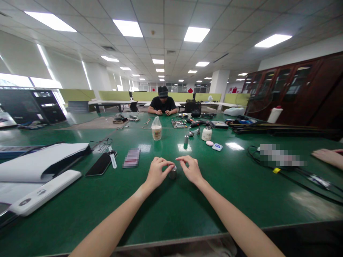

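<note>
A small metal cylinder [173, 174] stands upright on the green table between my hands. My left hand [158, 171] has its thumb and index finger closed at the upper left edge of this cylinder. To the right of it, my right hand [192, 170] holds its thumb and index finger bent toward each other in a pinch, apart from the cylinder; anything between those fingertips is too small to make out. A second metal cylinder [185, 139] stands farther back, beside a white jar [206, 134].
At left lie a pixelated packet [131, 157], a black phone [99, 164], a white watch [112, 159] and a white power strip [45, 192]. A clear bag-wrapped cup [156, 129] stands ahead. Cables [292, 178] and another person's hand [328, 156] are at right. A person [162, 101] sits opposite.
</note>
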The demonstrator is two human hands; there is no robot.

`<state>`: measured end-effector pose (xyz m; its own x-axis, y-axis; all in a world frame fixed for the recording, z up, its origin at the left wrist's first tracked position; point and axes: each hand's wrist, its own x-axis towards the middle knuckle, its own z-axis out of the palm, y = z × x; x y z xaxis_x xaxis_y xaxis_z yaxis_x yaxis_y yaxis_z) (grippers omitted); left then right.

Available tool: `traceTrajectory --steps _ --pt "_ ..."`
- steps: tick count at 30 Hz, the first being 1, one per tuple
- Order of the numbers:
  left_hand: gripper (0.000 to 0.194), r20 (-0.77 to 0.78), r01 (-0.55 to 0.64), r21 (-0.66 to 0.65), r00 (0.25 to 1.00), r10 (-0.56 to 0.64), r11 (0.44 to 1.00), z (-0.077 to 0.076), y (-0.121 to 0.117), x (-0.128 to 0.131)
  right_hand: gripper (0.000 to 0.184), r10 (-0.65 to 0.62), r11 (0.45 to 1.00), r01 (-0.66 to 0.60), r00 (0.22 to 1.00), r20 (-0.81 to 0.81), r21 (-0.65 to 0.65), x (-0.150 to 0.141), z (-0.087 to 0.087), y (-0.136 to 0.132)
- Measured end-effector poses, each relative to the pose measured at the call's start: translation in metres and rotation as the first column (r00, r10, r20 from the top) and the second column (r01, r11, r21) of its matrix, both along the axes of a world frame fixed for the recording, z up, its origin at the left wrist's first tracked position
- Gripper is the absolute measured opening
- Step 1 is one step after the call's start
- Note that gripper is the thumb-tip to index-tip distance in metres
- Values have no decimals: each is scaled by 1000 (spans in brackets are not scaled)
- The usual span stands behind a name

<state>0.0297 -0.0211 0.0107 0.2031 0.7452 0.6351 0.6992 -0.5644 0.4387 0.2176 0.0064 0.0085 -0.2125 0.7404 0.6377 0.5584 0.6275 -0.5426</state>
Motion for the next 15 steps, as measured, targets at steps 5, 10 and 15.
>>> traceTrajectory --steps 5,10,15 --pt "29 -3 33 -36 999 -34 999 -2 0 0 23 31 999 -31 1000 -1 -20 -1 0 -1" --pt "39 -7 69 -92 998 -70 993 -10 2 -4 18 66 998 -65 993 99 -17 -4 -1 -5" --pt "35 -3 79 -128 997 -81 989 -14 3 -5 16 45 999 -47 989 142 10 -8 -1 -7"
